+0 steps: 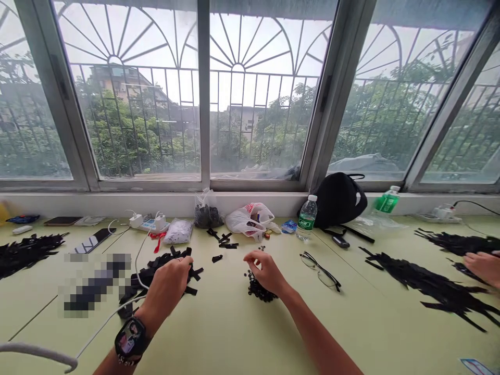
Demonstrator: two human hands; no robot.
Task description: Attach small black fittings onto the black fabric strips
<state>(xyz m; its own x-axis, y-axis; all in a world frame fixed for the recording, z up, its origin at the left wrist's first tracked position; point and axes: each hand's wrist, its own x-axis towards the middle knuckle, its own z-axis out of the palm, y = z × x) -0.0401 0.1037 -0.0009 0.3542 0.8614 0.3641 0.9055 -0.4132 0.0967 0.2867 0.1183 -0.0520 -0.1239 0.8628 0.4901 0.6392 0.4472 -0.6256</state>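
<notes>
My left hand (pixel 169 284), with a smartwatch (pixel 130 338) on its wrist, reaches into a heap of short black strips (pixel 156 273) on the pale green table (pixel 234 328); its fingers curl over the strips, and whether they hold one is hidden. My right hand (pixel 265 271) hovers over a small pile of tiny black beads (pixel 258 289), with its thumb and fingers pinched together at the top of the pile. A few loose black strips (pixel 223 240) lie just beyond both hands.
Folded glasses (pixel 321 271) lie right of the beads. Plastic bags (pixel 248 219), a water bottle (pixel 307 217), a black bag (pixel 339 200) and a power strip (pixel 150 224) line the windowsill side. Long black strips (pixel 433 286) cover the right, where another person's hand (pixel 484 266) works.
</notes>
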